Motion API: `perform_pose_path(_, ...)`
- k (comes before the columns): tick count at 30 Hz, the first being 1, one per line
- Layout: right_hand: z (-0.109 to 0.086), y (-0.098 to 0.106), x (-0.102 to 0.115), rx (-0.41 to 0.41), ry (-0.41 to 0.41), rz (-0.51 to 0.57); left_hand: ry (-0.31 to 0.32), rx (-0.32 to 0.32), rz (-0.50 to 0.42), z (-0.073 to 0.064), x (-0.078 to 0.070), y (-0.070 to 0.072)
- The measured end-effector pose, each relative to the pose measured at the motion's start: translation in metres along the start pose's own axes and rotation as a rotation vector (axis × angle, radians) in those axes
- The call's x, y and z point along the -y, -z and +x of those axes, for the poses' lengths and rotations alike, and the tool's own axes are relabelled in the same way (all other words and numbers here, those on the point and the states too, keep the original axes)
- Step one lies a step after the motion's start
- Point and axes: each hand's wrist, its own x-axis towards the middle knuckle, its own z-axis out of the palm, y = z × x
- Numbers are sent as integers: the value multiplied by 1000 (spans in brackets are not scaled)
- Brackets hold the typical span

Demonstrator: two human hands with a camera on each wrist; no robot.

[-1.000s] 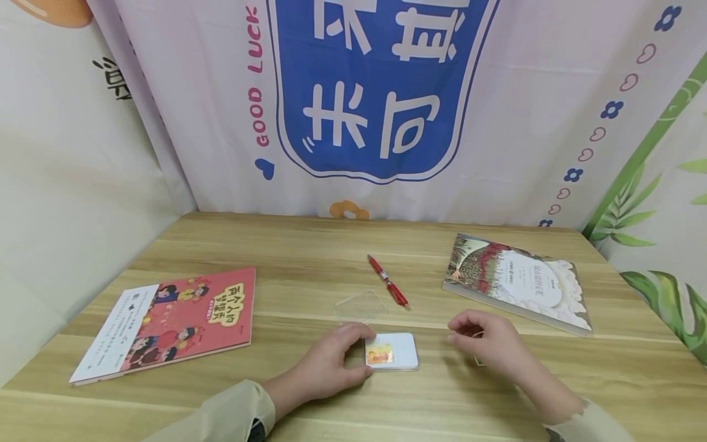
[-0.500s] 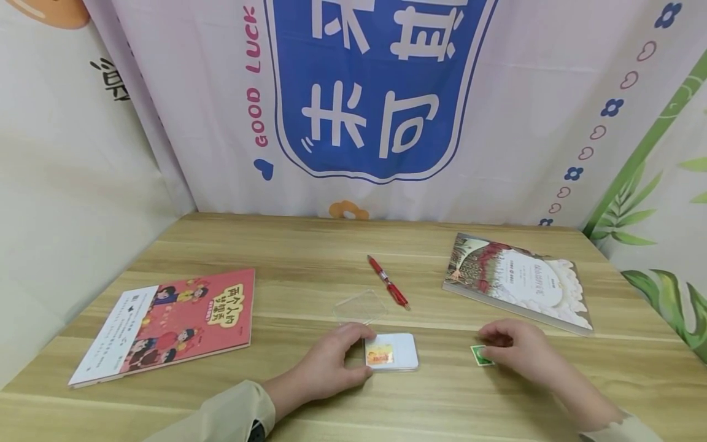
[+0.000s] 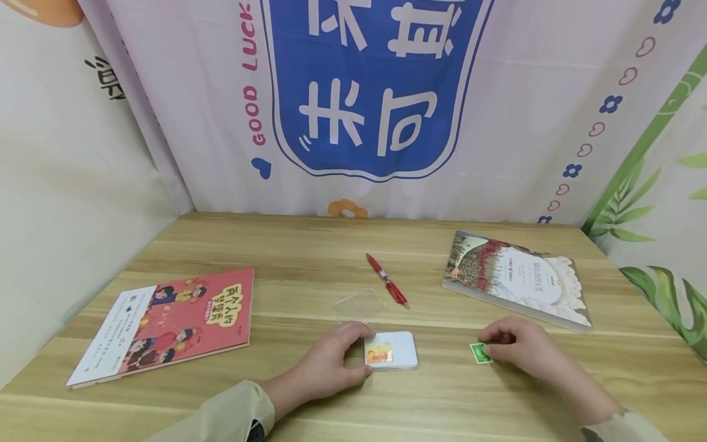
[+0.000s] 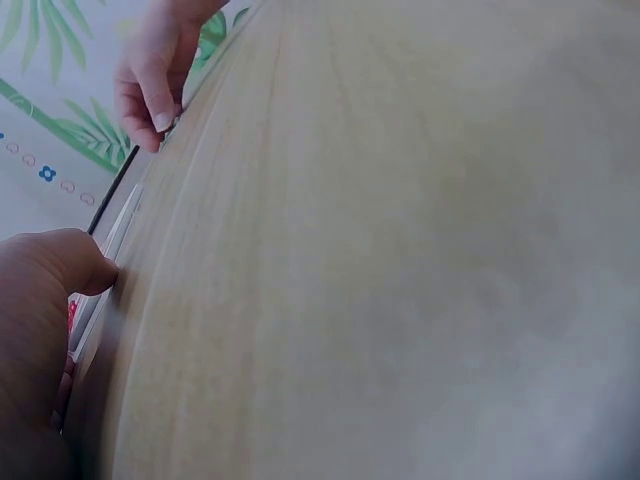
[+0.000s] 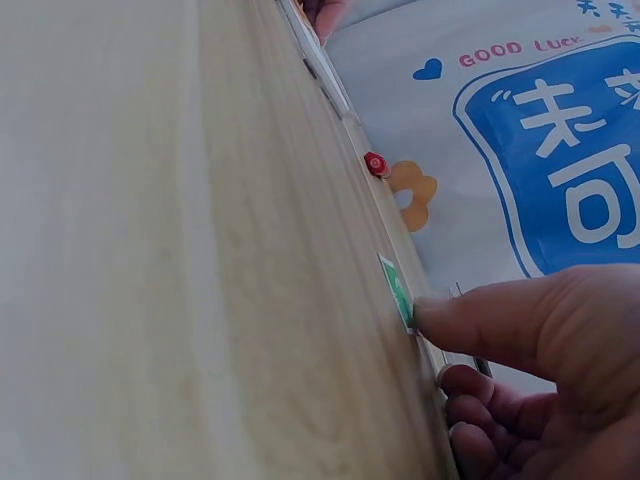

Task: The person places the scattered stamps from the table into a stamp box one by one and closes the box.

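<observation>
My left hand holds the left end of a small flat white case between thumb and fingers on the table. A yellow-and-orange stamp-like piece lies on the case's left part. To the right, my right hand pinches the right edge of a small green stamp-like piece with a pale border, low over the table or on it. In the right wrist view the thumb meets the green piece, and the other fingers are curled below. A clear rectangular plastic lid lies just behind the case.
A red pen lies behind the case. At the left is a red picture book; another illustrated book lies at the right, behind my right hand. A printed curtain hangs along the table's back edge.
My right hand has moved right, away from the white case. The green piece, mostly hidden behind the fingers a second ago, now shows its face. My left hand stays on the case.
</observation>
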Motion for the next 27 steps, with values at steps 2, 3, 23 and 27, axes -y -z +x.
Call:
perform_pose_path(2, 0, -1, -1, 2, -10, 7, 2, 4, 3, 0, 0, 0)
perform_pose_path(3, 1, -1, -1, 4, -15, 8, 2, 6, 4, 0, 0, 0)
perform_pose_path(23, 2, -6, 4, 6, -63, 74, -14, -8, 4, 0, 1, 0)
perform_pose_path(27, 1, -7, 5, -5, -67, 62, -15, -4, 12, 0, 0, 0)
